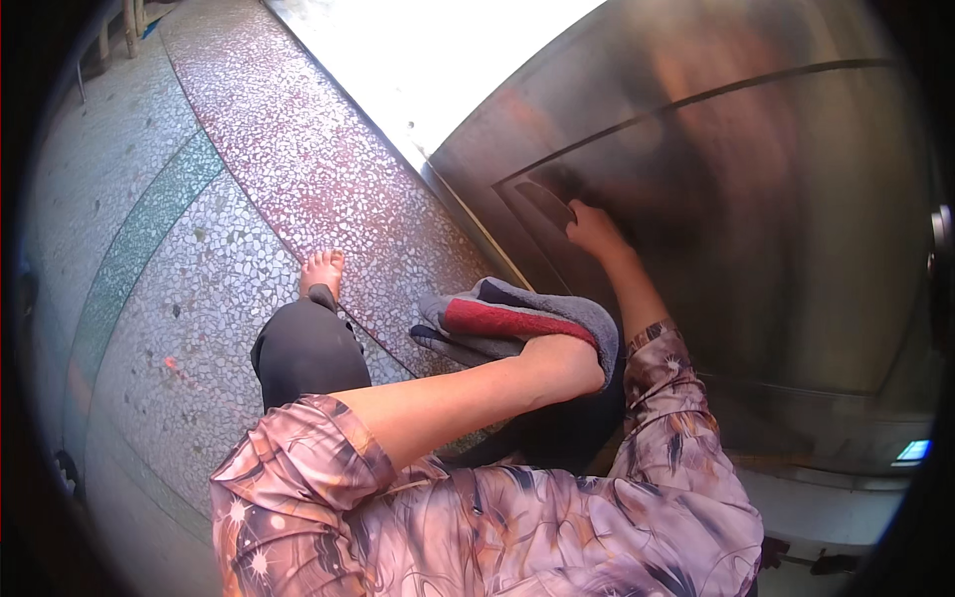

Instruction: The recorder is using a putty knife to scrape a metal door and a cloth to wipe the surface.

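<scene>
My left hand [578,366] is bent at the wrist over a folded terry towel [515,317], grey with a red band and dark patches. The fingers are hidden in the cloth, which lies bunched around the hand above my lap. Farther out, my right hand [597,230] reaches to a dark, glossy door-like panel [671,246]. Its fingertips meet the end of a long, flat, rounded shape [546,203] on the panel. Whether that shape is a recessed pull, a blade or a reflection cannot be told. The right fingers look curled.
A brass-coloured strip [485,235] runs along the panel's foot. Terrazzo floor [216,298] with a reddish border [328,142] and a green band [157,194] lies to the left. My bare foot [322,270] rests there. Glaring light fills a pale area [425,60] beyond the threshold.
</scene>
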The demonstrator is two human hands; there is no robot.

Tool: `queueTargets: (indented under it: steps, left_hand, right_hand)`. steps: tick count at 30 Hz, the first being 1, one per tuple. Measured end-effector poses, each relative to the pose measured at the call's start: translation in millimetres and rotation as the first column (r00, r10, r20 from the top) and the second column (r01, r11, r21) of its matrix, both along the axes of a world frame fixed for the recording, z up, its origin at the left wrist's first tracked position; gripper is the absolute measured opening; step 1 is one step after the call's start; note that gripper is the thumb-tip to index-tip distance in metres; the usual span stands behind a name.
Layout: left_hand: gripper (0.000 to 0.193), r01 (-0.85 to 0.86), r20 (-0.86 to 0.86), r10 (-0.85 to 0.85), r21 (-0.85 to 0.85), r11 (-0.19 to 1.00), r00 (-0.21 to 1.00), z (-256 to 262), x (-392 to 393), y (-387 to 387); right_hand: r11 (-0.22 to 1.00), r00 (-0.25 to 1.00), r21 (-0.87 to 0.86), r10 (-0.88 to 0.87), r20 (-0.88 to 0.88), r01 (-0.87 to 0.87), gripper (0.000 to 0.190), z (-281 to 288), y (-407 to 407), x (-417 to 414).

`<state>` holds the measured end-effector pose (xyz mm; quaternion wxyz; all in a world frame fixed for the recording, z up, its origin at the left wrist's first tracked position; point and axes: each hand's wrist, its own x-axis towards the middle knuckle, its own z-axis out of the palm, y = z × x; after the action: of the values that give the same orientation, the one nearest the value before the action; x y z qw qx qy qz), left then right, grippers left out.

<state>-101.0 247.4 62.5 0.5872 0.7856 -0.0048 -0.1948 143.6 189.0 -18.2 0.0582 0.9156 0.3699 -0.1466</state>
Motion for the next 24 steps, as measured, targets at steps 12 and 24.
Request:
queueTargets:
  steps: [12, 24]
  left_hand:
    - [0.027, 0.047, -0.028, -0.047, -0.014, 0.999, 0.999, 11, -9, -1]
    - [0.027, -0.015, -0.014, 0.015, -0.052, 0.999, 1.0, 11, -10, 0]
  right_hand:
    - [0.964, 0.99, -0.247, -0.07, 0.126, 0.099, 0.025, -30, -34, -34]
    - [0.987, 0.986, -0.144, -0.051, 0.158, 0.074, 0.024, -41, -26, -45]
